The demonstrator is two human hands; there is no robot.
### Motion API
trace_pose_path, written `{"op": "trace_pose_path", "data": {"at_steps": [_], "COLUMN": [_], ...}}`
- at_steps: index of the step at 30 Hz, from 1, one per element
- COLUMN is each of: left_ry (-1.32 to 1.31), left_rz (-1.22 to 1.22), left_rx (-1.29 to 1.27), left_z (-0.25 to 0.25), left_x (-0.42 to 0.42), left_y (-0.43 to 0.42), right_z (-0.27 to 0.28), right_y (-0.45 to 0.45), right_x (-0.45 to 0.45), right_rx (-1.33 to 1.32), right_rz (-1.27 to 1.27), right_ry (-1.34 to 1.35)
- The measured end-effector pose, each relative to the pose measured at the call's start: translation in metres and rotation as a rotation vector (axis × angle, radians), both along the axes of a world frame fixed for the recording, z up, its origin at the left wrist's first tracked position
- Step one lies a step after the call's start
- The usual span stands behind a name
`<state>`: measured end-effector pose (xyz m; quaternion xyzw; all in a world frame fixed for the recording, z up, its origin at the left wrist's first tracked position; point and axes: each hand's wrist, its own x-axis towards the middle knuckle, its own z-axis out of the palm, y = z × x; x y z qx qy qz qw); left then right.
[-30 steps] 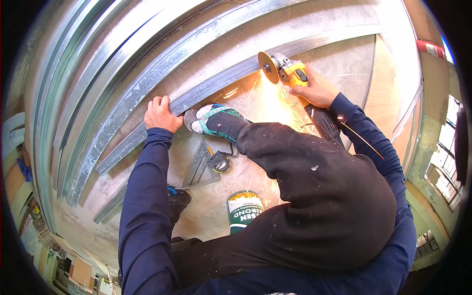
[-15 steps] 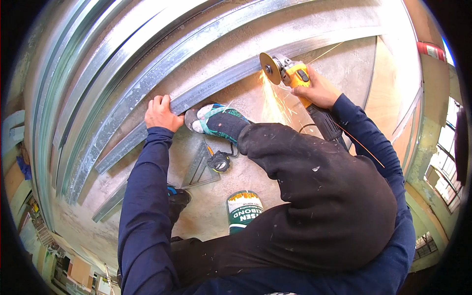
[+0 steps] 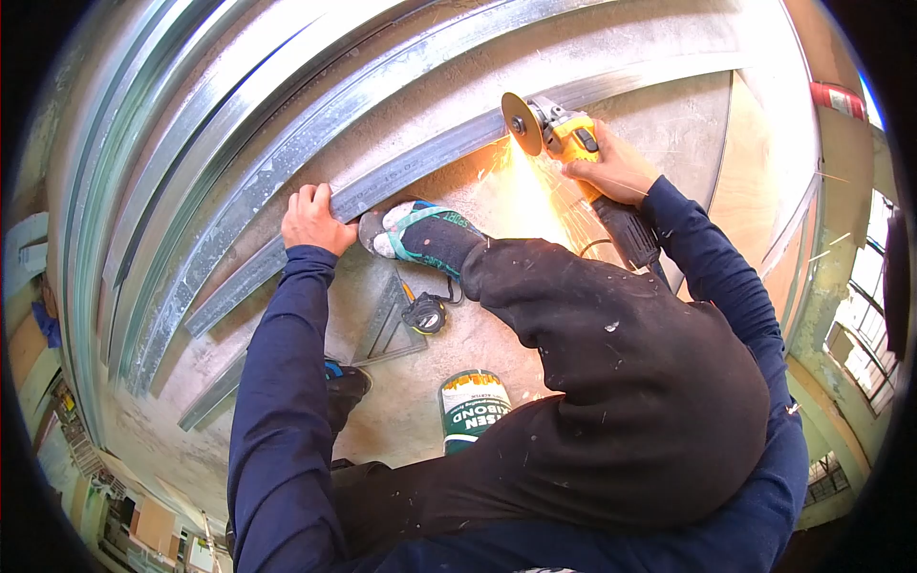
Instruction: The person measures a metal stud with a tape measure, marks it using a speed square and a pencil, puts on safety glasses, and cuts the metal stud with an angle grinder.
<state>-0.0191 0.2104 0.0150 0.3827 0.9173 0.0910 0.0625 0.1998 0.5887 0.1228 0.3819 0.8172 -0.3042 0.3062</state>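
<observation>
My right hand [image 3: 616,170] is wrapped round a yellow and black angle grinder [image 3: 575,143]. Its cutting disc [image 3: 521,124] meets a galvanized metal channel [image 3: 420,160], and bright sparks [image 3: 535,196] spray down toward my leg. With fingers over the top edge and the thumb low, my left hand [image 3: 315,222] grips the same channel farther left. My socked, sandalled foot [image 3: 420,232] is against the channel's near side, right of that hand. Below it on the floor are a tape measure [image 3: 425,313], a pencil [image 3: 408,289] and a grey triangular square [image 3: 390,329].
Several long metal channels [image 3: 239,205] lie along the far and left side. A green and white paint can [image 3: 475,411] stands on the concrete floor near my leg. Wooden board [image 3: 750,172] lies at the right, and a barred window [image 3: 864,315] is beyond.
The grinder and my right hand have shifted slightly to the left and up. The spark spray is brighter and wider. My left hand and foot keep their places.
</observation>
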Motion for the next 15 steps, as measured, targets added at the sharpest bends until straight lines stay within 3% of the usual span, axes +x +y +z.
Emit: {"op": "trace_pose_path", "data": {"at_steps": [2,7,15], "left_ry": [-0.001,-0.011,-0.012], "left_rz": [0.001,0.007,0.013], "left_rx": [-0.002,0.011,0.015], "left_z": [0.000,0.000,-0.002], "left_x": [0.000,0.000,0.000], "left_y": [0.000,0.000,-0.001], "right_z": [0.000,0.005,0.011], "right_y": [0.001,-0.005,-0.004], "right_x": [-0.001,0.000,-0.005], "right_rx": [-0.069,0.040,-0.008], "right_rz": [-0.004,0.046,0.020], "right_ry": [0.001,0.082,-0.004]}}
